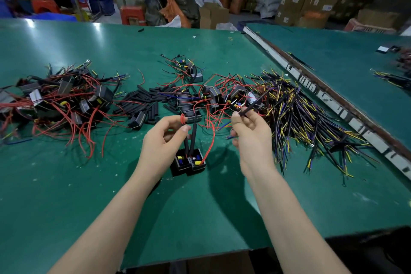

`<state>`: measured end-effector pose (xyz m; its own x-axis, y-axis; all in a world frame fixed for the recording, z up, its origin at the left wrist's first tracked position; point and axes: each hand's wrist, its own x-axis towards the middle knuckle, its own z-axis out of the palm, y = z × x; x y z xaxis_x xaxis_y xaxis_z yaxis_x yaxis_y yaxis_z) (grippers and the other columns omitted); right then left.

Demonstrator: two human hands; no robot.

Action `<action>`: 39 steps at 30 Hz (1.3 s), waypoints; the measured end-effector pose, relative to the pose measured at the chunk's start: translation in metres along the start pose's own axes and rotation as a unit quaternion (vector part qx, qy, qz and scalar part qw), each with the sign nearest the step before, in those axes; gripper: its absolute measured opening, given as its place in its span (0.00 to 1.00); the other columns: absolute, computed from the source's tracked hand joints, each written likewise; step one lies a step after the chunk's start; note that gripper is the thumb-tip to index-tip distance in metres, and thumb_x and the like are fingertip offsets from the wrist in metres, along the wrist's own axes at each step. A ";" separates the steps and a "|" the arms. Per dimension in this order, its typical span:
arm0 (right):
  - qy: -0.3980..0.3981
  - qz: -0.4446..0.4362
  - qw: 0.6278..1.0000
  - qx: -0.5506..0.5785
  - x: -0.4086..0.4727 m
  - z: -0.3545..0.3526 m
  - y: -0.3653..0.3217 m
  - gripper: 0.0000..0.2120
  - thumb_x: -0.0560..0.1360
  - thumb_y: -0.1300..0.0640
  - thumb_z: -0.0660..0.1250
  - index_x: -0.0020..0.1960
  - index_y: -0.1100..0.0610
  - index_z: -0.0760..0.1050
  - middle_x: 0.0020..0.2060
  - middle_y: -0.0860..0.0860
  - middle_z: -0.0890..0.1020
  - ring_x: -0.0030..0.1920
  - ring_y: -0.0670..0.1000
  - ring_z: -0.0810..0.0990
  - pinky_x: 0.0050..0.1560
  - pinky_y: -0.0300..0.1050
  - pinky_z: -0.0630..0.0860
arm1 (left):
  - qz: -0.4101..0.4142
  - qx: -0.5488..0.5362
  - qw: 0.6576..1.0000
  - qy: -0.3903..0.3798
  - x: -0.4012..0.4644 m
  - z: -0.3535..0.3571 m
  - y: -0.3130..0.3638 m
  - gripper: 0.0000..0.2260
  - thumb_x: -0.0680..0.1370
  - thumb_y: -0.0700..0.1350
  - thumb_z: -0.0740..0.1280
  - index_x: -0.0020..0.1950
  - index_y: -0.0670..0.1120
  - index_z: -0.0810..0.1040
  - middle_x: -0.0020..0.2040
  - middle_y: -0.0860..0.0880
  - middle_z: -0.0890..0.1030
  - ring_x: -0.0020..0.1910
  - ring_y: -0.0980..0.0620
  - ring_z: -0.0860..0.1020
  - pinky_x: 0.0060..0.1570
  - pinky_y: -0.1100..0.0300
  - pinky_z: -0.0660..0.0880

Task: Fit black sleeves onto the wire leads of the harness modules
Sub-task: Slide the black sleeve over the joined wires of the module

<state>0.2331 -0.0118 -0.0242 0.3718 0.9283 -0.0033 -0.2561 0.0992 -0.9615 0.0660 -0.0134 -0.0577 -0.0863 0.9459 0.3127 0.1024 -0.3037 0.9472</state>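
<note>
Black sleeves, short rubbery tubes, are lying heaped on the green counter beyond the hands. Left hand is pinching the red wire leads of two small black box-shaped harness modules standing just below it, grip clamped tight. Right hand is pinching one long black sleeve up at a slant. Sleeving looks under way; next, I reckon, that tube's mouth needs lining up with a lead tip.
</note>
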 end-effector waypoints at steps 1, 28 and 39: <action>0.025 -0.012 1.000 -0.011 -0.005 0.003 0.003 0.14 0.78 0.62 0.66 0.62 0.63 0.70 0.37 0.48 0.74 0.25 0.40 0.69 0.26 0.31 0.65 | -0.005 -0.008 1.000 0.002 0.001 0.000 0.000 0.08 0.77 0.38 0.67 0.49 0.52 0.78 0.48 0.46 0.82 0.43 0.57 0.83 0.47 0.63 0.77; -0.089 -0.164 0.961 -0.204 0.024 0.003 0.013 0.54 0.70 0.52 0.76 0.77 0.44 0.37 0.34 0.39 0.83 0.40 0.38 0.81 0.58 0.39 0.73 | -0.013 -0.039 0.999 -0.021 0.000 0.000 0.010 0.06 0.77 0.37 0.66 0.52 0.46 0.79 0.41 0.51 0.82 0.42 0.62 0.81 0.44 0.73 0.72; -0.083 -0.294 0.932 -0.197 0.016 -0.001 0.006 0.15 0.80 0.55 0.64 0.62 0.43 0.63 0.54 0.39 0.80 0.30 0.47 0.78 0.41 0.59 0.79 | -0.020 -0.038 0.999 -0.022 -0.001 0.000 0.013 0.08 0.77 0.38 0.67 0.50 0.50 0.80 0.40 0.53 0.82 0.40 0.64 0.80 0.43 0.73 0.73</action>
<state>0.2383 0.0036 -0.0300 0.1926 0.8009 0.5669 0.3069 0.4996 -0.8101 0.0679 -0.0185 -0.0462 -0.0451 0.9610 0.2729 0.0246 -0.2720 0.9620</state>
